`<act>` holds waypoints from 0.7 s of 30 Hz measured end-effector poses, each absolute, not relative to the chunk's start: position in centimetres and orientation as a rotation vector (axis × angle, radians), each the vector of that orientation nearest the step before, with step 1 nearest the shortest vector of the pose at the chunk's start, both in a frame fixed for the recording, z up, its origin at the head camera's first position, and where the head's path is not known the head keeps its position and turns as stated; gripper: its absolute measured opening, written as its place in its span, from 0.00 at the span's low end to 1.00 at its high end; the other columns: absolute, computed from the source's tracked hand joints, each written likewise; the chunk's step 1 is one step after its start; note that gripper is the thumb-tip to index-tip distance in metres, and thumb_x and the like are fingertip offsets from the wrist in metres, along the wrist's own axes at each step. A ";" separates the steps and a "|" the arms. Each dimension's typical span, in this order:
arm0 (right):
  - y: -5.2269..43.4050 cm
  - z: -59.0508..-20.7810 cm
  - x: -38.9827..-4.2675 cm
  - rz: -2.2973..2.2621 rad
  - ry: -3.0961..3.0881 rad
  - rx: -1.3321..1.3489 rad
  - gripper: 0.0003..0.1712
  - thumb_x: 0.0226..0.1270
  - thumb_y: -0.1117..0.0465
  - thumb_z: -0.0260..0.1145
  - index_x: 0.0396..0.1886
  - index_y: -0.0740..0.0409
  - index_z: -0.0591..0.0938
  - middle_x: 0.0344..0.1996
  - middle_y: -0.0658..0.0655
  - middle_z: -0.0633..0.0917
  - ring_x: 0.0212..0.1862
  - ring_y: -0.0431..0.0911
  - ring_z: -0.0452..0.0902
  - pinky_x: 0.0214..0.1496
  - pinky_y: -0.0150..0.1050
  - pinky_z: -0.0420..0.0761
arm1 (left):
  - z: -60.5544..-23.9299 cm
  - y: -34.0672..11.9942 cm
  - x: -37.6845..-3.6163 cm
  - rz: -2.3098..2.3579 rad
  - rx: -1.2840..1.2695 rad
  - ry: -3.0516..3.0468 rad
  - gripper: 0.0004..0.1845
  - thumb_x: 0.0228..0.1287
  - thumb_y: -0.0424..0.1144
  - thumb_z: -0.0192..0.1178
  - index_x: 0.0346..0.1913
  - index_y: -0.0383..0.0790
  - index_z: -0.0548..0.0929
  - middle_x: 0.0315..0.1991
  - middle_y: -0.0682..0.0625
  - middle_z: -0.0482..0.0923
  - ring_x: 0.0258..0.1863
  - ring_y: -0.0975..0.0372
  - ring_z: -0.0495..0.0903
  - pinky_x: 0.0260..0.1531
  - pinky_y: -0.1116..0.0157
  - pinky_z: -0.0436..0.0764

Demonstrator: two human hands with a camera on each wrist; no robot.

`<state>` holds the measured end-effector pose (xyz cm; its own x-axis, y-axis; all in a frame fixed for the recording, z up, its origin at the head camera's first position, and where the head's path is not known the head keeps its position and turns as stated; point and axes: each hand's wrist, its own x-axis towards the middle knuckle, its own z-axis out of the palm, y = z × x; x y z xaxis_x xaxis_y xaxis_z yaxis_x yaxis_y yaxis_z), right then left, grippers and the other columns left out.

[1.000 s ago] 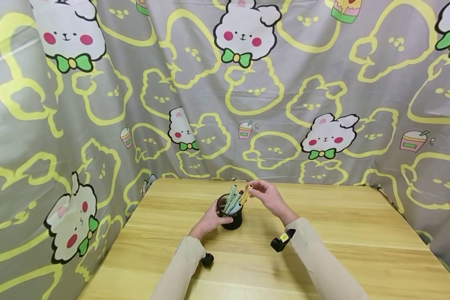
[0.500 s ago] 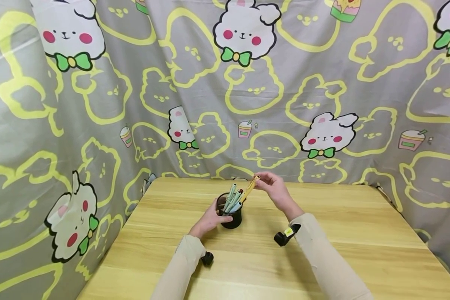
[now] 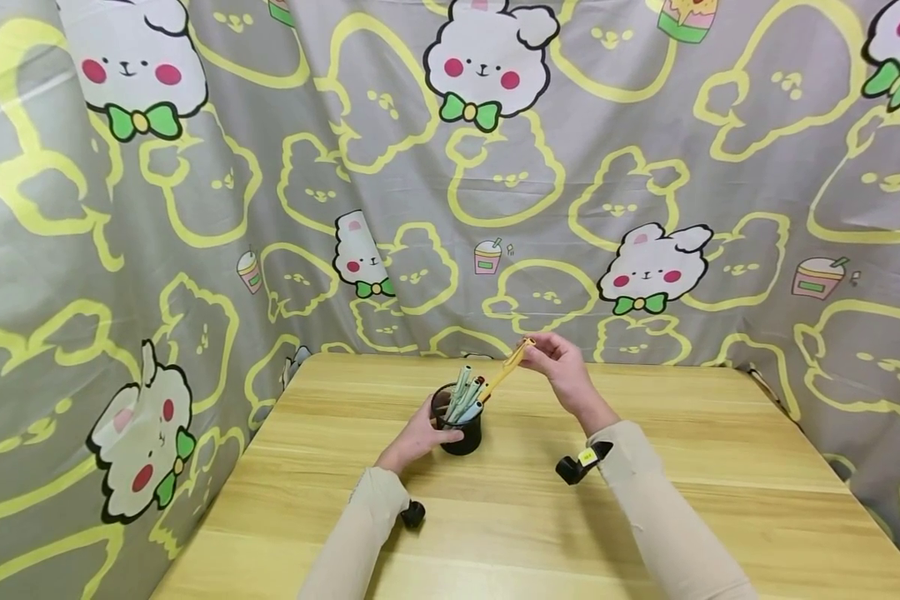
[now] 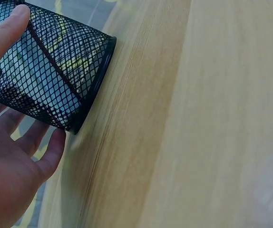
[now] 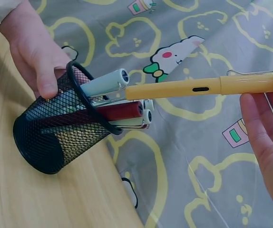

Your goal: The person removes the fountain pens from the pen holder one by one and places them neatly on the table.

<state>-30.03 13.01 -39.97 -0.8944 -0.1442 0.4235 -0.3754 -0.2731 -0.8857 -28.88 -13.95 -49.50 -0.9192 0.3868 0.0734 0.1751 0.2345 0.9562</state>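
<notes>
The cup (image 5: 72, 135) is on the table (image 3: 720, 433), a little left of the middle and near the far edge. The left hand (image 3: 417, 437) is clamped on the cup, thumb on one side and fingers on the other. The right hand (image 3: 570, 381) pinches the yellow pen (image 5: 167, 90) by its clip end. The pen slants from the fingers to the cup mouth, with its lower end beside the light pen (image 5: 101, 84) and above the dark red pen (image 5: 120, 111). Contact between the pens cannot be confirmed.

The step in hand appears to be lifting the yellow pen clear.

1. Keep the cup firmly held; a sideways pull could tip it.
2. Draw the pen along its own length until its end passes the rim and the neighbouring caps.
3. Pull gently: the fingers seem to hold the cap, which could separate from the barrel.
</notes>
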 end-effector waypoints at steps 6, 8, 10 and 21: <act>13.2 -39.7 -30.1 2.344 -1.736 0.635 0.11 0.65 0.72 0.62 0.40 0.53 0.82 0.38 0.57 0.84 0.39 0.43 0.82 0.44 0.39 0.80 | -51.8 -14.1 -30.3 1.789 0.508 2.320 0.43 0.54 0.34 0.70 0.70 0.41 0.58 0.64 0.41 0.65 0.60 0.49 0.68 0.56 0.52 0.68; 13.3 -39.7 -30.0 2.360 -1.721 0.630 0.11 0.65 0.72 0.62 0.40 0.53 0.83 0.38 0.58 0.84 0.40 0.44 0.82 0.45 0.40 0.80 | -52.1 -14.0 -30.4 1.788 0.503 2.329 0.42 0.54 0.34 0.70 0.69 0.42 0.59 0.64 0.42 0.65 0.59 0.50 0.68 0.56 0.53 0.69; 13.4 -39.6 -30.0 2.372 -1.704 0.625 0.11 0.65 0.72 0.62 0.40 0.53 0.83 0.38 0.57 0.84 0.40 0.44 0.82 0.45 0.40 0.80 | -52.2 -14.0 -30.3 1.784 0.510 2.337 0.41 0.54 0.34 0.70 0.69 0.42 0.59 0.64 0.42 0.65 0.59 0.50 0.68 0.55 0.53 0.69; 14.7 -39.4 -30.5 2.448 -1.526 0.631 0.11 0.67 0.74 0.58 0.40 0.56 0.82 0.36 0.54 0.84 0.39 0.43 0.82 0.43 0.39 0.81 | -51.9 -14.0 -30.3 1.790 0.497 2.319 0.43 0.53 0.37 0.71 0.70 0.41 0.59 0.64 0.41 0.65 0.60 0.49 0.67 0.56 0.52 0.68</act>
